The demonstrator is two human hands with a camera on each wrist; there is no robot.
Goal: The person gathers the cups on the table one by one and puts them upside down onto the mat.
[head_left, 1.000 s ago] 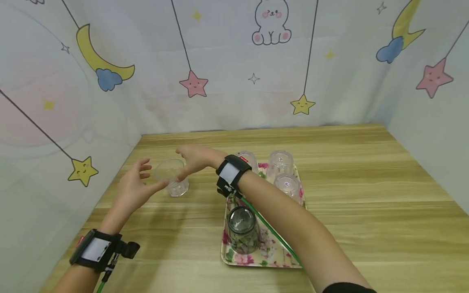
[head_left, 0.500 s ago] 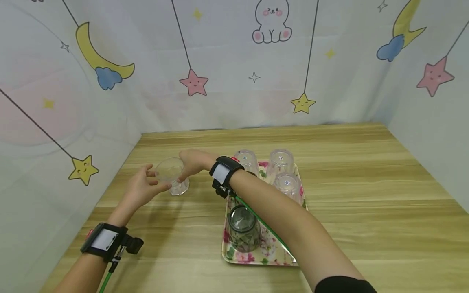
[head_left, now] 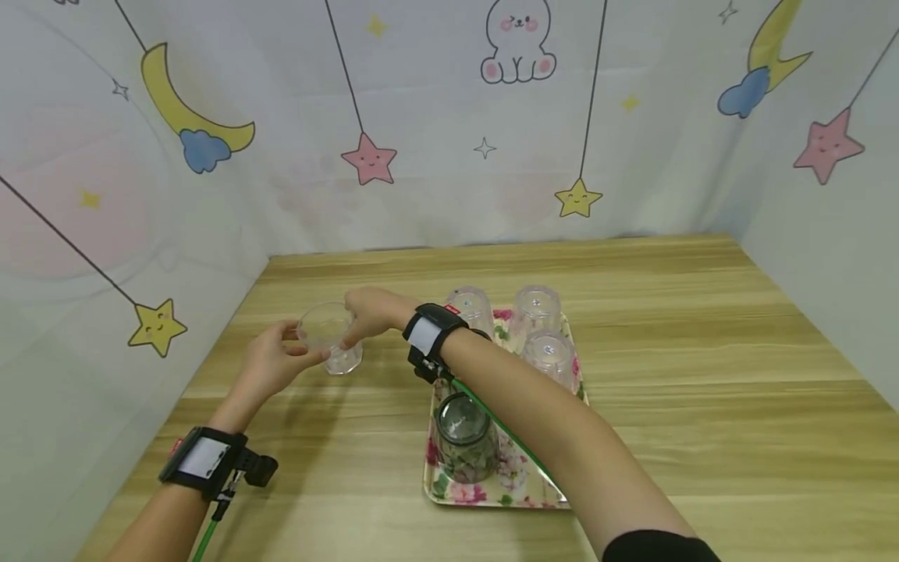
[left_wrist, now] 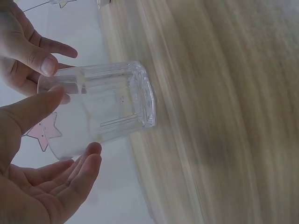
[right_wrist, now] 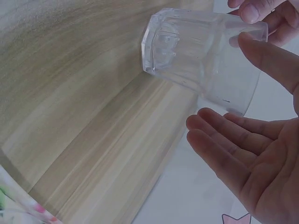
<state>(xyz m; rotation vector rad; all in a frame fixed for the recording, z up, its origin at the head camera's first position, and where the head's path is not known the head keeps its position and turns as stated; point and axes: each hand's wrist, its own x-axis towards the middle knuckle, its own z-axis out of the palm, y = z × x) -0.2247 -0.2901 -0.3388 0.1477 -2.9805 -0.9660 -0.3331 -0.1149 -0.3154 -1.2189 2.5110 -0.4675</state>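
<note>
A clear drinking glass (head_left: 342,361) with a faceted base is upright, mouth up, over the left side of the wooden table. My left hand (head_left: 270,363) holds it near the rim from the left, thumb in front and fingers on the far side. From the right, my right hand (head_left: 378,311) grips the same glass, its thumb on the near side. In the left wrist view the glass (left_wrist: 112,100) lies between the thumb and fingertips. The right wrist view shows the right thumb (right_wrist: 261,53) on the glass wall and one fingertip right at the rim.
A flowered tray (head_left: 516,468) stands right of the hands, partly under the right forearm. Several clear glasses sit upside down on it, one at the back right (head_left: 538,308). A dark-tinted glass (head_left: 465,437) stands at its near left. White cloth (head_left: 421,211) encloses the table.
My left hand has moved right and up to the glass, and its fingers have closed in on the rim. My right hand's raised fingers have come down around the glass, which stays almost in place.
</note>
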